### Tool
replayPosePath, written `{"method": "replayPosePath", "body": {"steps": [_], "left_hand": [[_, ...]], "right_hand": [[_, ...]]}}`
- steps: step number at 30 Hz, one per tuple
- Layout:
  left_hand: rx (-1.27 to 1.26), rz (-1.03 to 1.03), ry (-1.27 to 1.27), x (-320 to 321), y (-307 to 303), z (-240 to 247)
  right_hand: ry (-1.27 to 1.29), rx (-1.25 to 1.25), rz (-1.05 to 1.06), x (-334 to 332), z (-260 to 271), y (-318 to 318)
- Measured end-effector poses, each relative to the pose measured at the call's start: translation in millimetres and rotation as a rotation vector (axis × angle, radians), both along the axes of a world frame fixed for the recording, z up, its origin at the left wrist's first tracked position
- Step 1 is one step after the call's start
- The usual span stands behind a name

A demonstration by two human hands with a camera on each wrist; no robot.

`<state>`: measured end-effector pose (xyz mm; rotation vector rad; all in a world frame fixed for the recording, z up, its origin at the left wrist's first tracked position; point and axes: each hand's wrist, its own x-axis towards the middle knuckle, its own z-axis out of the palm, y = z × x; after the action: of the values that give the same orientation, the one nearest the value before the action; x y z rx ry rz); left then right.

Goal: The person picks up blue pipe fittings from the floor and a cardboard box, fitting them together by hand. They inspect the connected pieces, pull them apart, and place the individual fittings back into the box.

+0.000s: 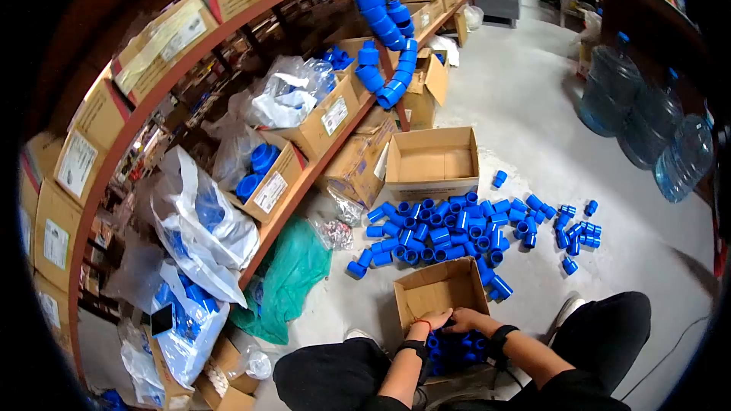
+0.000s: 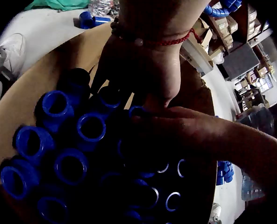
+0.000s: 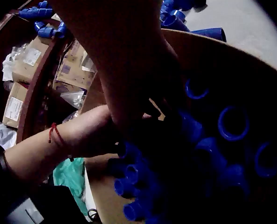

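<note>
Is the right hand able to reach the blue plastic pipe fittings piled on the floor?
Probably yes: that pile lies just beyond the brown cardboard box the right hand is in; only its flap stands between.

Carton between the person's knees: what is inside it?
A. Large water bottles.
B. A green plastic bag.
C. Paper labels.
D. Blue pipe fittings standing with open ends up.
D: the left wrist view shows blue pipe fittings packed upright, round openings facing up, against the carton wall.
</note>
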<state>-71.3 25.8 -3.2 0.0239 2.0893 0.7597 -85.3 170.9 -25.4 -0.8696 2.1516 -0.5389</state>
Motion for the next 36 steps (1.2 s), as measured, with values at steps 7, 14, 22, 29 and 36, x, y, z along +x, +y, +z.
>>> {"method": "replayPosePath", "body": {"steps": [7,14,22,29,36], "left_hand": [[0.103,0.267,0.277,-16,7,-14],[0.504,0.494,0.341,-67,54,46],[0.603,0.584,0.099,-103,133,86],[0.521,0.619,-0.066,-111,174,65],[0.359,0.583,-0.129,-112,178,44]], "right_hand": [[0.038,-0.031,0.05,-82,109,31],[0.415,0.262,-0.271,-145,128,115],[0.324,0.381,-0.968,-96,-6,261],[0.444,0.175,-1.285,-80,8,268],[0.507,0.475,-1.56,-88,34,275]]}}
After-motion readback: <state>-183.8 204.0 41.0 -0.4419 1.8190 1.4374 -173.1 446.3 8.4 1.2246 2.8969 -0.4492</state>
